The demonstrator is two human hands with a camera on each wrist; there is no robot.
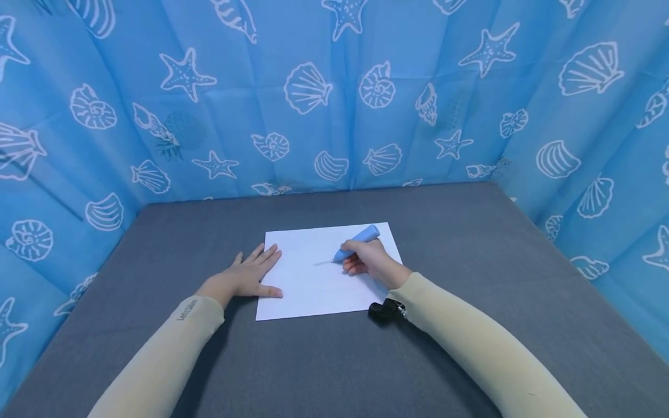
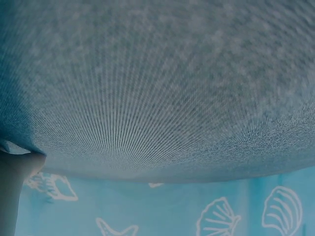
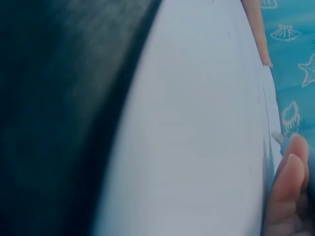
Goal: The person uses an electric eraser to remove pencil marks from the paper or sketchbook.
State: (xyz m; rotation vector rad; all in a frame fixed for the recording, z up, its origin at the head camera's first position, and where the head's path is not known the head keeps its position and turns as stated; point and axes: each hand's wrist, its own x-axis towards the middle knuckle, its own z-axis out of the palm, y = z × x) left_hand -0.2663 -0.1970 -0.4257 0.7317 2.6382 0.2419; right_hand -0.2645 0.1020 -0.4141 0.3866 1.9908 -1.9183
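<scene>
A white sheet of paper (image 1: 308, 290) lies on the grey table in the head view. The left hand (image 1: 251, 277) rests flat with spread fingers on the paper's left edge. Over the right part of the sheet, the right hand (image 1: 372, 262) grips a thick blue pen (image 1: 360, 241), its tip down at the right end of a short faint line (image 1: 322, 263). The right wrist view shows curled fingers (image 3: 288, 182) around the pen, its pale tip (image 3: 277, 137) near the paper (image 3: 197, 118). Only part of the left hand (image 2: 22, 164) enters the left wrist view.
Grey cloth covers the table (image 1: 324, 360). Behind it and along both sides hangs a blue curtain (image 1: 235, 104) with white shells and starfish. A black strap or device (image 1: 384, 310) is at the right wrist, close to the paper's lower right edge.
</scene>
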